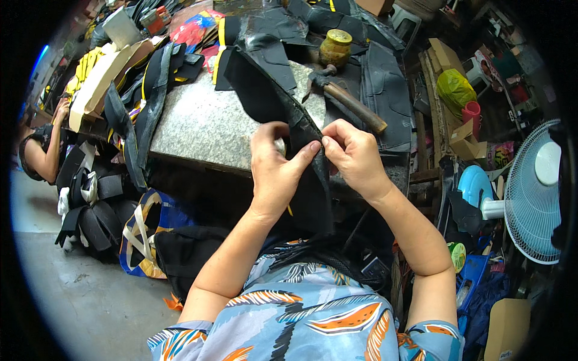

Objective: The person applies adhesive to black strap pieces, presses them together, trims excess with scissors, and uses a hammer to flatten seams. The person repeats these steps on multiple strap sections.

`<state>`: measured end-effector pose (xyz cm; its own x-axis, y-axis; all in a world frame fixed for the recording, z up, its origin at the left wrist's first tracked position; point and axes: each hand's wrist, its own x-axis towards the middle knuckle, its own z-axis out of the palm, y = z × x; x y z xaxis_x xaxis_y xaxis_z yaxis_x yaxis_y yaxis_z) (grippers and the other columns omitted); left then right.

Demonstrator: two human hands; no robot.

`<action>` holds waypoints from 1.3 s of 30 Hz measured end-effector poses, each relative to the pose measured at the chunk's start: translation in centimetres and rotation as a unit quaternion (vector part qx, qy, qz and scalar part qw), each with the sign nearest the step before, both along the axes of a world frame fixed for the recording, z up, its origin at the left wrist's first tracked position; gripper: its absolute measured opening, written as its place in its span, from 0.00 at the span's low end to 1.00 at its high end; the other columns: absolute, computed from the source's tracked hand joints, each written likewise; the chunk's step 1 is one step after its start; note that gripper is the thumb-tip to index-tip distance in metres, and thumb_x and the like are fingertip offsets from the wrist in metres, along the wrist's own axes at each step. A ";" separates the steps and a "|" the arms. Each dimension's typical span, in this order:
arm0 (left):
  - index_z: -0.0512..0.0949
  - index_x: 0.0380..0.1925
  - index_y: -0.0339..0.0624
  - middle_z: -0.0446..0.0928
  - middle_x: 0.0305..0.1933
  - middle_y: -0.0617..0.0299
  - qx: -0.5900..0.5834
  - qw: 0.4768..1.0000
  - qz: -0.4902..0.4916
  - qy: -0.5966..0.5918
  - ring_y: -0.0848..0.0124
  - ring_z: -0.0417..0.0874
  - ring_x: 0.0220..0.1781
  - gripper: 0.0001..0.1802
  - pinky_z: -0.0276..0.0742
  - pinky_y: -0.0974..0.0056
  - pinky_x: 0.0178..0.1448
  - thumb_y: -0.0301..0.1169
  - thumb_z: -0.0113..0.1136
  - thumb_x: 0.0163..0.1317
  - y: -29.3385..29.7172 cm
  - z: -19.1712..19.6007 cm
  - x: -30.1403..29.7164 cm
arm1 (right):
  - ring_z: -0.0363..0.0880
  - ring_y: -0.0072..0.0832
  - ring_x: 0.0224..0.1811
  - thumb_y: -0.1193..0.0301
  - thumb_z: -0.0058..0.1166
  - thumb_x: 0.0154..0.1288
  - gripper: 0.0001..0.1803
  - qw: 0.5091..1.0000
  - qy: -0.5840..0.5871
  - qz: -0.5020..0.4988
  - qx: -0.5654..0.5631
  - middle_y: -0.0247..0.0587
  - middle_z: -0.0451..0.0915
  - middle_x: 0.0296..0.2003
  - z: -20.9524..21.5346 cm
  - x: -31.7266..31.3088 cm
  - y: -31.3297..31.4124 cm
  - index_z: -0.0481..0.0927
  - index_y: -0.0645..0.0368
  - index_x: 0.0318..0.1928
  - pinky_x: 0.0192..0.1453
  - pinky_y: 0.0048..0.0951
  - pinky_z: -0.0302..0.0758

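A long black piece of fabric or leather point(274, 96) runs from the grey stone slab point(205, 120) down over its front edge toward my lap. My left hand point(276, 165) pinches its folded edge between thumb and fingers. My right hand point(355, 155) grips the same edge just to the right, fingertips nearly touching the left ones. A hammer with a wooden handle point(352, 103) lies on the slab behind my right hand. A small yellow-lidded jar point(335, 47) stands farther back.
More black pieces with yellow trim point(150, 84) are heaped on the slab's left and back. A blue bag point(144, 231) and black bundles sit on the floor at left. Another person point(45, 147) sits at far left. A white fan point(536, 192) stands at right, cardboard boxes point(463, 138) behind it.
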<state>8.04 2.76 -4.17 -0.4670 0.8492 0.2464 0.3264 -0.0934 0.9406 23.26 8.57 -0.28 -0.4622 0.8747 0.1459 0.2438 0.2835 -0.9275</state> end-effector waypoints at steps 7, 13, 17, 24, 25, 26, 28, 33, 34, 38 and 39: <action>0.73 0.59 0.37 0.82 0.45 0.60 -0.033 0.859 -0.133 -0.493 0.67 0.85 0.44 0.32 0.82 0.63 0.51 0.16 0.73 0.53 -1.5 3.7 1.6 | 0.77 0.13 0.25 0.73 0.54 0.73 0.06 0.996 0.025 0.039 0.079 0.30 0.77 0.25 3.3 2.5 -2.3 0.79 0.62 0.43 0.27 0.20 0.75; 0.78 0.48 0.36 0.81 0.40 0.61 -0.059 0.920 -0.194 -0.335 0.68 0.84 0.37 0.20 0.83 0.64 0.41 0.26 0.72 0.55 -0.2 2.7 3.2 | 0.83 0.23 0.33 0.63 0.63 0.70 0.17 0.988 -0.123 -0.003 0.095 0.45 0.82 0.30 4.4 11.8 -6.0 0.81 0.62 0.52 0.39 0.30 0.77; 0.78 0.48 0.37 0.81 0.39 0.60 -0.046 0.911 -0.138 -0.387 0.67 0.84 0.36 0.21 0.83 0.63 0.41 0.28 0.73 0.56 1.2 1.6 2.8 | 0.82 0.19 0.30 0.66 0.57 0.74 0.11 0.963 -0.051 -0.238 -0.112 0.33 0.85 0.33 2.5 23.6 -8.9 0.84 0.56 0.51 0.34 0.21 0.81; 0.77 0.51 0.33 0.85 0.43 0.51 -0.053 0.899 -0.160 -0.404 0.65 0.86 0.33 0.19 0.86 0.63 0.36 0.29 0.69 0.62 3.6 -1.1 1.1 | 0.80 0.50 0.52 0.66 0.62 0.66 0.14 0.636 -0.289 -0.714 0.037 0.54 0.83 0.45 -7.6 48.1 -7.6 0.83 0.56 0.50 0.58 0.44 0.76; 0.78 0.51 0.33 0.85 0.43 0.51 -0.060 0.902 -0.132 -0.407 0.65 0.86 0.34 0.19 0.87 0.63 0.36 0.28 0.69 0.63 3.8 -1.4 1.0 | 0.77 0.52 0.56 0.64 0.61 0.66 0.18 0.605 -0.333 -0.723 0.023 0.58 0.81 0.49 -8.6 50.7 -7.1 0.80 0.57 0.54 0.61 0.48 0.75; 0.78 0.51 0.33 0.85 0.42 0.52 -0.054 0.899 -0.128 -0.416 0.66 0.87 0.34 0.18 0.87 0.62 0.36 0.28 0.69 0.63 4.0 -1.7 1.0 | 0.76 0.53 0.60 0.64 0.60 0.67 0.19 0.572 -0.383 -0.725 0.024 0.60 0.80 0.51 -9.6 52.7 -6.6 0.80 0.57 0.55 0.63 0.49 0.74; 0.78 0.51 0.33 0.85 0.41 0.54 -0.055 0.894 -0.119 -0.429 0.66 0.87 0.35 0.17 0.87 0.63 0.38 0.28 0.68 0.64 4.2 -1.8 0.9 | 0.73 0.55 0.65 0.64 0.57 0.68 0.20 0.504 -0.417 -0.755 -0.048 0.61 0.79 0.56 -11.1 55.7 -5.4 0.78 0.58 0.58 0.68 0.49 0.70; 0.76 0.55 0.34 0.83 0.46 0.57 -0.038 0.897 -0.092 -0.430 0.67 0.87 0.40 0.22 0.87 0.62 0.43 0.28 0.69 0.63 4.4 -1.2 1.3 | 0.77 0.40 0.67 0.39 0.59 0.59 0.44 0.488 -0.510 -0.680 -0.198 0.48 0.80 0.62 -10.6 61.9 -5.7 0.75 0.56 0.67 0.67 0.43 0.76; 0.75 0.56 0.34 0.83 0.46 0.57 -0.064 0.895 -0.093 -0.432 0.66 0.87 0.42 0.23 0.87 0.62 0.44 0.28 0.69 0.63 4.3 -1.0 1.1 | 0.80 0.45 0.63 0.38 0.60 0.59 0.40 0.423 -0.600 -0.643 -0.220 0.50 0.80 0.61 -11.6 62.7 -5.1 0.84 0.62 0.56 0.62 0.45 0.78; 0.75 0.54 0.32 0.85 0.42 0.55 -0.051 0.841 -0.158 -0.515 0.66 0.88 0.36 0.23 0.87 0.61 0.44 0.28 0.70 0.62 4.1 -0.6 0.7 | 0.82 0.47 0.60 0.46 0.77 0.41 0.44 0.486 -0.524 -0.675 -0.186 0.54 0.81 0.58 -12.6 67.9 -6.3 0.82 0.60 0.57 0.63 0.45 0.79; 0.76 0.53 0.33 0.85 0.42 0.55 -0.080 0.826 -0.131 -0.542 0.65 0.88 0.36 0.22 0.88 0.60 0.44 0.28 0.70 0.61 4.1 -0.5 0.7 | 0.82 0.48 0.60 0.50 0.78 0.41 0.42 0.486 -0.460 -0.728 -0.152 0.56 0.81 0.57 -13.4 68.9 -6.3 0.81 0.63 0.55 0.63 0.45 0.78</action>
<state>8.78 6.90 -4.68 -0.1341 0.9373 -0.3216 -0.7281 0.1270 0.6736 92.15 2.24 -13.68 0.9304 0.2896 0.2247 0.3321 -0.9255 -0.1821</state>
